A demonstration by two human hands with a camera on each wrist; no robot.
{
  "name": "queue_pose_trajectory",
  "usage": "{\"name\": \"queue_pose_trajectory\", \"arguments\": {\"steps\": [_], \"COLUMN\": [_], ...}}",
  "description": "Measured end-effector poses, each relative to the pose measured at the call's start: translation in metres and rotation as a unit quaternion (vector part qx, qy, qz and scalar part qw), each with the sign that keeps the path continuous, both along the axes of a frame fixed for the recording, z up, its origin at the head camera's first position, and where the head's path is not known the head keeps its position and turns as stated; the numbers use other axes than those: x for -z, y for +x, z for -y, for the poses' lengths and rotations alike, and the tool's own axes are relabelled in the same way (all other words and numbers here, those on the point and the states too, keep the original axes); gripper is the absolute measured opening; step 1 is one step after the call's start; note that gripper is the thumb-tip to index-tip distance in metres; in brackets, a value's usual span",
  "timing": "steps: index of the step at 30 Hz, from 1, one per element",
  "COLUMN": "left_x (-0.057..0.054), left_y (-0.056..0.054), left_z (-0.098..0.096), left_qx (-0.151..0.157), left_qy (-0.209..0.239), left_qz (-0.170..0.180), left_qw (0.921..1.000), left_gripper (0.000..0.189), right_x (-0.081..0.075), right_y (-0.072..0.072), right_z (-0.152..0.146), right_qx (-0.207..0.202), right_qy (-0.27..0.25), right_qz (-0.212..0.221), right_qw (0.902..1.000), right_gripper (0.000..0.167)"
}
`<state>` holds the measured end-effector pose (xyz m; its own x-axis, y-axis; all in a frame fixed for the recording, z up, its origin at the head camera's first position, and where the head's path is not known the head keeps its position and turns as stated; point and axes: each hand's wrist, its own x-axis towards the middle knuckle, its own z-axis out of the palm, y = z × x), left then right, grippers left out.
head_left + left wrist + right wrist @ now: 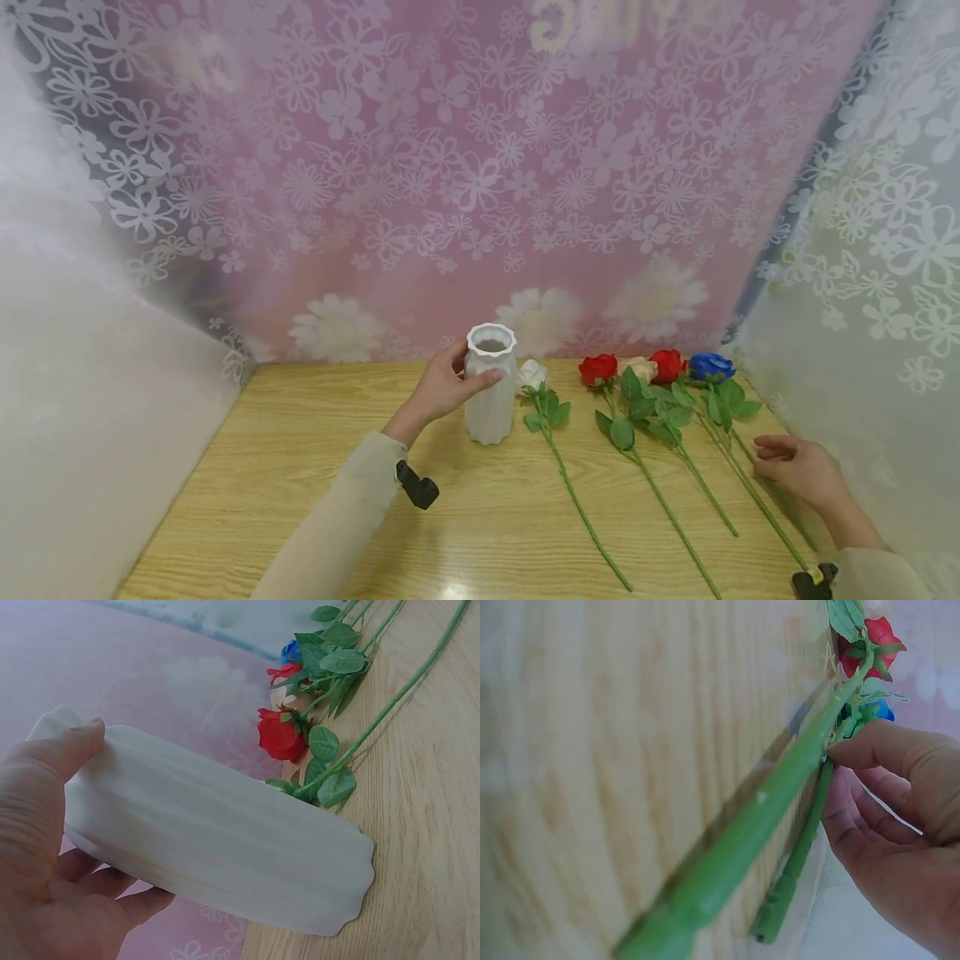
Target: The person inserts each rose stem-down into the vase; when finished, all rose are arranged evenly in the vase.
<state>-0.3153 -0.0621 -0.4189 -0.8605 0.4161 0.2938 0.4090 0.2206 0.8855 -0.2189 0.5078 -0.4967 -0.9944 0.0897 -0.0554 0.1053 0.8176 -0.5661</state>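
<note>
My left hand (442, 385) grips a white ribbed vase (489, 410) around its upper part, thumb across the front. The vase stands upright on the wooden table. In the left wrist view the fingers wrap behind its wall (217, 832). At the right, my right hand (802, 473) pinches the green stem (804, 840) of the blue rose (711, 367) between thumb and fingers. A thicker stem (742, 844) lies beside it, nearer the right wrist camera. A white rose (532, 375) lies just right of the vase.
Two red roses (597, 369) and a cream rose (638, 369) lie between the white and blue ones, stems toward the front of the table (247, 500). A pink floral curtain (465, 167) hangs behind, with pale sheets (862, 333) at both sides.
</note>
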Motion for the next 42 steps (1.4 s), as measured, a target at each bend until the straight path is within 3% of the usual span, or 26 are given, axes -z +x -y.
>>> {"name": "queue_pose_trajectory", "arguments": {"steps": [8, 17, 24, 29, 36, 42], "left_x": [0.0, 0.002, 0.002, 0.001, 0.001, 0.001], "left_y": [0.001, 0.001, 0.0, 0.0, 0.002, 0.003], "left_z": [0.0, -0.001, 0.0, 0.001, 0.001, 0.0], "left_qx": [-0.003, 0.004, -0.002, -0.008, -0.007, -0.003], "left_qy": [-0.004, 0.006, 0.001, -0.006, -0.007, -0.004], "left_qz": [0.001, 0.001, 0.001, 0.0, 0.002, 0.007], "left_qw": [1.0, 1.0, 1.0, 1.0, 0.9999, 1.0], "left_gripper": [0.065, 0.066, 0.067, 0.069, 0.068, 0.068], "right_x": [0.0, 0.0, -0.016, -0.04, -0.072, -0.095], "right_y": [-0.005, -0.007, -0.007, -0.008, -0.012, -0.018], "right_z": [0.002, 0.0, 0.002, 0.012, 0.041, 0.077], "right_qx": [-0.001, -0.001, -0.022, -0.036, -0.055, -0.083], "right_qy": [0.005, 0.011, -0.001, -0.061, -0.163, -0.257], "right_qz": [-0.009, 0.017, -0.023, -0.052, -0.045, -0.024], "right_qw": [0.9999, 0.9998, 0.9995, 0.9961, 0.984, 0.9626], "right_gripper": [0.052, 0.051, 0.048, 0.051, 0.064, 0.064]}}
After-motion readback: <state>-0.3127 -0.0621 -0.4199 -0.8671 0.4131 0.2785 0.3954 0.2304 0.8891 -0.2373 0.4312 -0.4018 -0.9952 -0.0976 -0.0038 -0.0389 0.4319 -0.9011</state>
